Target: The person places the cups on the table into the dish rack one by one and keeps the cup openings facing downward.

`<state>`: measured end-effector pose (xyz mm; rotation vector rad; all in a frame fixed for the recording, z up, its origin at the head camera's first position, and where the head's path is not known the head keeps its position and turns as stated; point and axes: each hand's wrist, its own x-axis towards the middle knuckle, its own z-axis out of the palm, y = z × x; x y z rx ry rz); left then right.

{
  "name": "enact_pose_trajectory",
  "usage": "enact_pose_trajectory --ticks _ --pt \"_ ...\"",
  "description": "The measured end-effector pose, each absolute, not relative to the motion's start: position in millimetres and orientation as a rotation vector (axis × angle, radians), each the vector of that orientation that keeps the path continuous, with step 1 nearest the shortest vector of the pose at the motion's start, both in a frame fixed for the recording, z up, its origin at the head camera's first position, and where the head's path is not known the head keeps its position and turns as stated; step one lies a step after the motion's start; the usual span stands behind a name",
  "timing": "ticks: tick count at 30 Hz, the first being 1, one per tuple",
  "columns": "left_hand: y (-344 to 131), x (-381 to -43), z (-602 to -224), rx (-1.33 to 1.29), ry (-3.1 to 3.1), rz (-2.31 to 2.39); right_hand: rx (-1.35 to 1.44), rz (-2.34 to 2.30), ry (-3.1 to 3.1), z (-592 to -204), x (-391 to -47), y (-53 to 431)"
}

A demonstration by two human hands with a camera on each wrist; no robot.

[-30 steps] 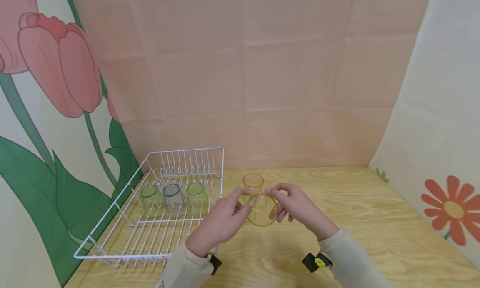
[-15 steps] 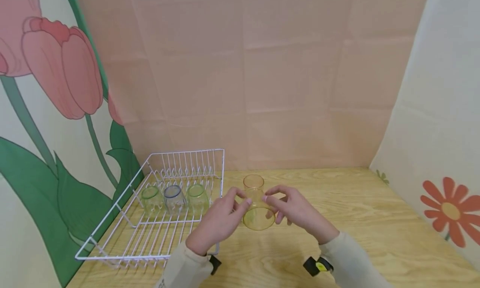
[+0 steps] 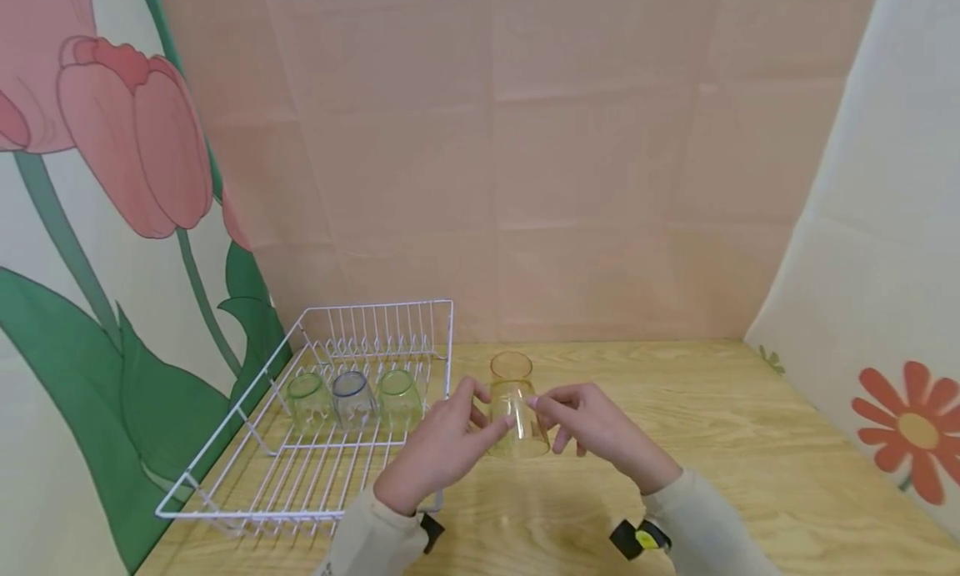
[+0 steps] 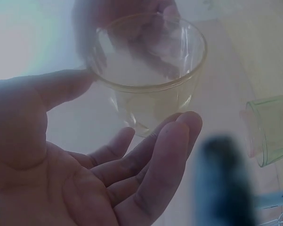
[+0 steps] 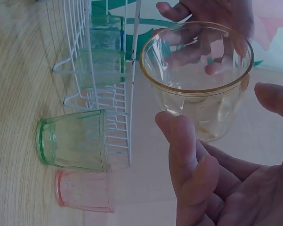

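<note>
Both hands hold a clear yellow drinking glass (image 3: 519, 430) between them, over the table. It stands mouth downward, its wider rim lower than its base. My left hand (image 3: 444, 447) is on the glass's left side; in the left wrist view its thumb (image 4: 68, 87) meets the rim and the fingertips reach the wall. On the other side, my right hand (image 3: 600, 430) has its thumb and fingers around the glass. Just behind it in the head view, an orange-pink rimmed glass (image 3: 512, 364) shows. The right wrist view reveals a green glass (image 5: 75, 141) beside the pink glass (image 5: 86, 190) on the table.
A white wire dish rack (image 3: 322, 513) stands on the left of the wooden table (image 3: 712, 443). Inside it, two green glasses (image 3: 307, 401) and a blue-rimmed glass (image 3: 352, 401) sit upside down in a row. A pink cloth wall (image 3: 600, 184) closes off the back.
The yellow glass has been turned: its mouth faced the head camera a second ago and now points downward. Both hands stay around it, nearly in place.
</note>
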<state>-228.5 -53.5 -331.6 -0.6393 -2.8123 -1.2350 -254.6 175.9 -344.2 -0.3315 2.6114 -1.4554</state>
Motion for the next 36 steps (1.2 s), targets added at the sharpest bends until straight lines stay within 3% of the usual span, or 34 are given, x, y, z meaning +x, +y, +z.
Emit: enact_pose_trajectory --ticks 36 --pt "-55.9 -228.6 -332.6 -0.628 -2.82 -1.252 -0.411 -1.429 2.529 -344.8 -251.9 175.4"
